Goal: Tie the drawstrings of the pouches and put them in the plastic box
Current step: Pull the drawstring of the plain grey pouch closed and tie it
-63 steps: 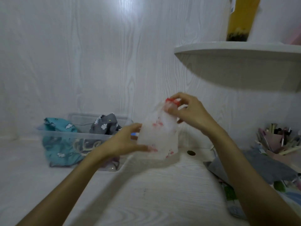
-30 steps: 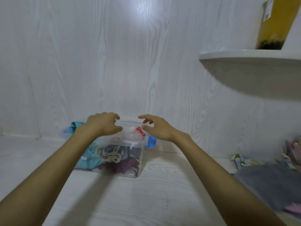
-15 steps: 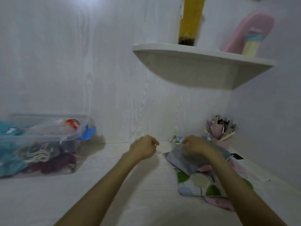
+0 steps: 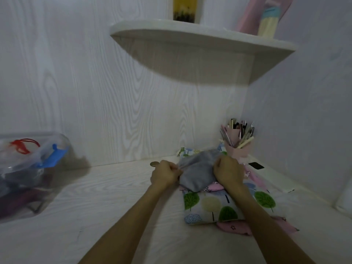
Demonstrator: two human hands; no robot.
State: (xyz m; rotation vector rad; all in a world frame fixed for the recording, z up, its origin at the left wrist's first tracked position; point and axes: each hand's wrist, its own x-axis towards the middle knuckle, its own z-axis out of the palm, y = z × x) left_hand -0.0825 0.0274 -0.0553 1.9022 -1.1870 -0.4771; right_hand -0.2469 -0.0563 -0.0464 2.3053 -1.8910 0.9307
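Your left hand (image 4: 165,174), which hung curled and apart from the cloth half a second ago, now grips the left edge of the grey pouch (image 4: 197,173). Your right hand (image 4: 228,171) holds its right edge, and the pouch is stretched between both fists above the tree-print pouch (image 4: 209,206). The white pouch with the red drawstring (image 4: 23,144) that you held two seconds ago now lies in the plastic box (image 4: 47,149), far to your left.
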